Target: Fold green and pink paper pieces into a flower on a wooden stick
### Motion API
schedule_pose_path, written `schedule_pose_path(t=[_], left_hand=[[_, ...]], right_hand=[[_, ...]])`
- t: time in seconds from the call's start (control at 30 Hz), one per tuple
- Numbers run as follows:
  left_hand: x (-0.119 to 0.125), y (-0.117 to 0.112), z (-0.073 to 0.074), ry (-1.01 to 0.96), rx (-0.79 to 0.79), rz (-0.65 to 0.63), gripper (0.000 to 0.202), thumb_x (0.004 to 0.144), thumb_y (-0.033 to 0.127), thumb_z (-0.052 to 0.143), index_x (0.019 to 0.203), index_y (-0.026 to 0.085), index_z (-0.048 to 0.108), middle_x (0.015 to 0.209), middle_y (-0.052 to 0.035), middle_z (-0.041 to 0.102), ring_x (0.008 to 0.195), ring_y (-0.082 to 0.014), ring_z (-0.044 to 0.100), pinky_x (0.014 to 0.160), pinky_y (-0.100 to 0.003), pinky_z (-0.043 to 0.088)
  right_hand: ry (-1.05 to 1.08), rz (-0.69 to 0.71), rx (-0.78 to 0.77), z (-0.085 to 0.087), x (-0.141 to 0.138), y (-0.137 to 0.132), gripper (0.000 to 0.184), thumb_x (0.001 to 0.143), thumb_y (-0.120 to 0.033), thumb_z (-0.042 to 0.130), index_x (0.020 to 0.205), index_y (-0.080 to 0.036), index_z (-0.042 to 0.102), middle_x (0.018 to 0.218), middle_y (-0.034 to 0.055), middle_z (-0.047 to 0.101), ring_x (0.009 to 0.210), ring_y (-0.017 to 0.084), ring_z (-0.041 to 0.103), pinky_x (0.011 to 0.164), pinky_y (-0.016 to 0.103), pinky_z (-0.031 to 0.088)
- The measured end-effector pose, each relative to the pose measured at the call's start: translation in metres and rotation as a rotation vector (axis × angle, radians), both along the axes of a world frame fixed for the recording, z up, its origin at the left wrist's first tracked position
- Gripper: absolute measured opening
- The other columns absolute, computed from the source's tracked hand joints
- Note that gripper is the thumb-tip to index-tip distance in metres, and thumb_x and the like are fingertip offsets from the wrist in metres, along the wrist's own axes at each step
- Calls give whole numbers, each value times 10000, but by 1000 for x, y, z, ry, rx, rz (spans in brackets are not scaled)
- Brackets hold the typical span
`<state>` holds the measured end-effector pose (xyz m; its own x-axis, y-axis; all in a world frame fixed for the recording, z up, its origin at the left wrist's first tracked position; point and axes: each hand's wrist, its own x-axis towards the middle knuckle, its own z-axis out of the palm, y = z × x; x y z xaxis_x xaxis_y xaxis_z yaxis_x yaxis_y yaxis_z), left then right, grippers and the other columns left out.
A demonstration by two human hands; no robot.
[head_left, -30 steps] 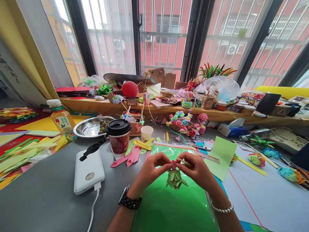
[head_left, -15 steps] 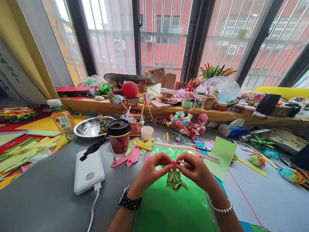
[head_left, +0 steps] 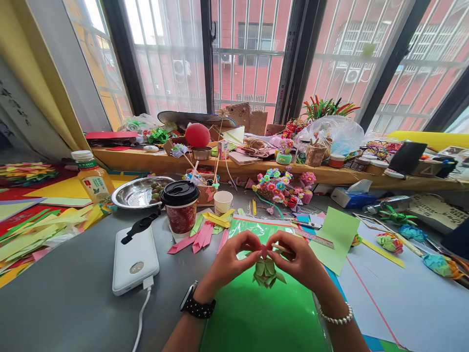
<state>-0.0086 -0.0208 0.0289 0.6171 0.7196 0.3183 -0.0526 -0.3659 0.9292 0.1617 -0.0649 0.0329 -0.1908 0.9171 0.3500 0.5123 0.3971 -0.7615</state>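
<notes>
Your left hand (head_left: 236,254): thumb and index finger closed in a pinch on the left side of a small pink paper piece (head_left: 264,251); dark watch (head_left: 198,302) at the wrist.

Your right hand (head_left: 296,254): fingers closed on the right side of the same piece, with a thin pale stick (head_left: 281,248) lodged among them; beaded bracelet (head_left: 337,314) at the wrist.

Green paper flower (head_left: 267,273): many-pointed, hanging directly beneath the pink piece, between your two hands and above the green mat (head_left: 264,325). How the two are joined cannot be told, your fingertips covering the spot.

Gray tabletop (head_left: 66,303), left of your hands: white power bank (head_left: 135,264) with cable (head_left: 140,318); lidded dark-red cup (head_left: 181,215); white paper cup (head_left: 223,203); pink folded strips (head_left: 201,238), lying beside the cups; metal dish (head_left: 126,194) with small round green fruit (head_left: 155,193); juice bottle (head_left: 93,178).

Right of your hands: ruler (head_left: 318,239), partly over a light green sheet (head_left: 337,232); white board (head_left: 406,298); multicolored paper bloom (head_left: 390,242); blue tissue box (head_left: 353,196).

Beyond: cluster of small bright flowers (head_left: 276,185); cloth-covered sill (head_left: 242,170) bearing a red balloon (head_left: 197,134).
</notes>
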Motion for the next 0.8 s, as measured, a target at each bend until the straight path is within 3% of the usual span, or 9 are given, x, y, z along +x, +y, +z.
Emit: schedule_pose_path(t=[0.4, 0.8], left_hand=[[1, 0, -1, 84, 26, -11, 145, 764, 286, 537, 779, 146, 500, 759, -11, 517, 741, -131, 538, 721, -277, 466], [0, 4, -5, 87, -9, 0, 157, 762, 308, 541, 766, 154, 512, 755, -14, 544, 749, -138, 555, 731, -283, 472]], right_hand=[[-70, 8, -2, 5, 0, 0, 173, 780, -327, 529, 748, -156, 528, 594, -32, 468, 465, 59, 294, 401, 192, 229], [-108, -19, 24, 1, -1, 1, 98, 785, -261, 514, 740, -175, 523, 593, -40, 460, 481, 72, 317, 423, 195, 236]])
